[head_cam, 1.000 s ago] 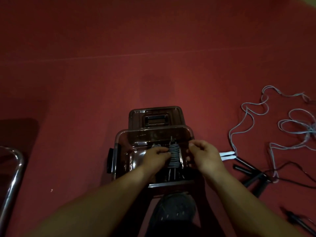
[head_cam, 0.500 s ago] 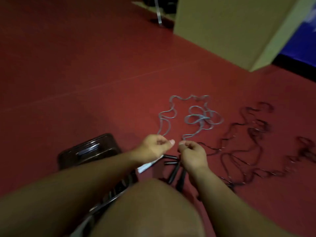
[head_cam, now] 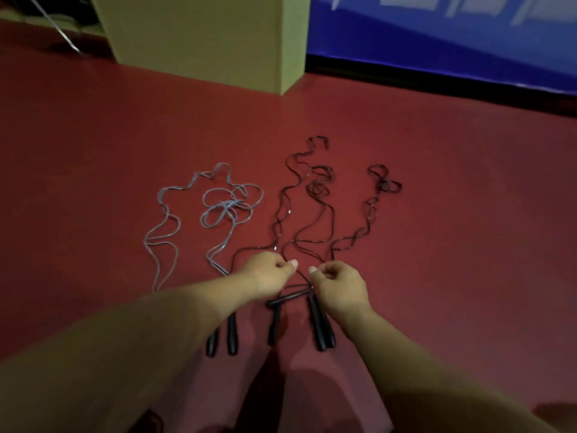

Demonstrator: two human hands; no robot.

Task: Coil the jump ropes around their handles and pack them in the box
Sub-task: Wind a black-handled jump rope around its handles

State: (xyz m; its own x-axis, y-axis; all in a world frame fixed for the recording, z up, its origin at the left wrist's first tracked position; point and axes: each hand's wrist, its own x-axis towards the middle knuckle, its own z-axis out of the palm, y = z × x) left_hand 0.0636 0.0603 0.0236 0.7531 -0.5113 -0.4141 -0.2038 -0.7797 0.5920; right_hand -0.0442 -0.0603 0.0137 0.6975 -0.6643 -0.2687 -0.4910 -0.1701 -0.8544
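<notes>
Fingers curled on both our hands, thumbs out; left hand (head_cam: 268,274) and right hand (head_cam: 337,285) hover close together over the black handles. Whether either pinches a cord, we cannot tell. Black jump ropes (head_cam: 315,214) trail loose across the red floor (head_cam: 93,182) ahead of us, uncoiled, three tangles side by side. Grey jump rope (head_cam: 215,207) lies left of them, also loose. Black handles (head_cam: 321,323) lie on the floor just below our hands, some crossed. Green pillar (head_cam: 203,35) and blue wall (head_cam: 437,35) stand beyond.
</notes>
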